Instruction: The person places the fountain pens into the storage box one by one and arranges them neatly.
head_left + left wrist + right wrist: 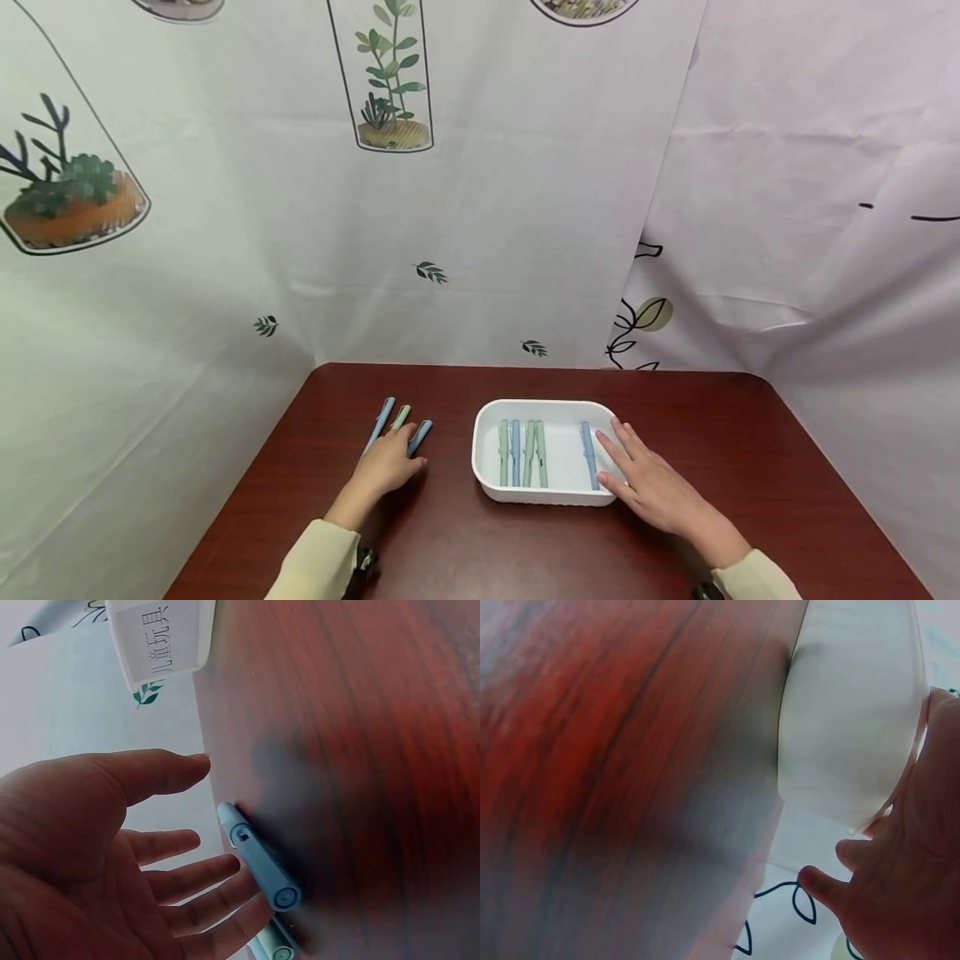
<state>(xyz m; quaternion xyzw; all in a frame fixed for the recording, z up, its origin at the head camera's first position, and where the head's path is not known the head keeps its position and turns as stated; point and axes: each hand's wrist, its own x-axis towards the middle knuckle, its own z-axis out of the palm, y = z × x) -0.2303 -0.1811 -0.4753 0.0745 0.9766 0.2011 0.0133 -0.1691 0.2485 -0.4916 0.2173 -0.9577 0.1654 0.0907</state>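
My left hand (387, 462) is over three pens on the table's left side: a light blue pen (379, 422), a green pen (401, 417) and a darker blue pen (422, 435). In the left wrist view its fingers (196, 896) are spread and slightly bent beside the darker blue pen, with nothing in the palm. My right hand (660, 487) rests with extended fingers over the right rim of a white tray (566, 496). Inside the tray, green and blue pens (528, 454) lie side by side at the left, and a single blue pen (588, 455) lies near the right fingertips.
The dark red wooden table (480, 550) has rounded far corners. Behind it and at both sides hangs a pale cloth (480, 208) printed with plants. The tray's outer wall (161, 637) carries printed characters in the left wrist view.
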